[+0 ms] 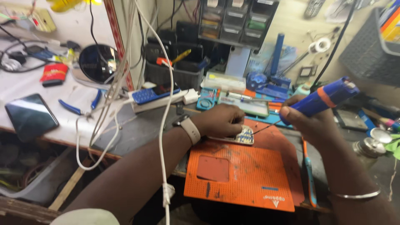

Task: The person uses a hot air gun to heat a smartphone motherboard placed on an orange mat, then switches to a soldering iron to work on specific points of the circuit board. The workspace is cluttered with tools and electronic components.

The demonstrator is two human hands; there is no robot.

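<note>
We find a small phone circuit board (243,136) lying flat at the upper edge of the orange perforated work mat (241,177), its face pale with yellow and blue patches. The left hand (218,121), a smartwatch (189,128) on its wrist, has its fingers closed down on the board's left part. The right hand (310,123) is clamped around a blue soldering iron with an orange band (323,99); its thin tip reaches the board's right edge.
</note>
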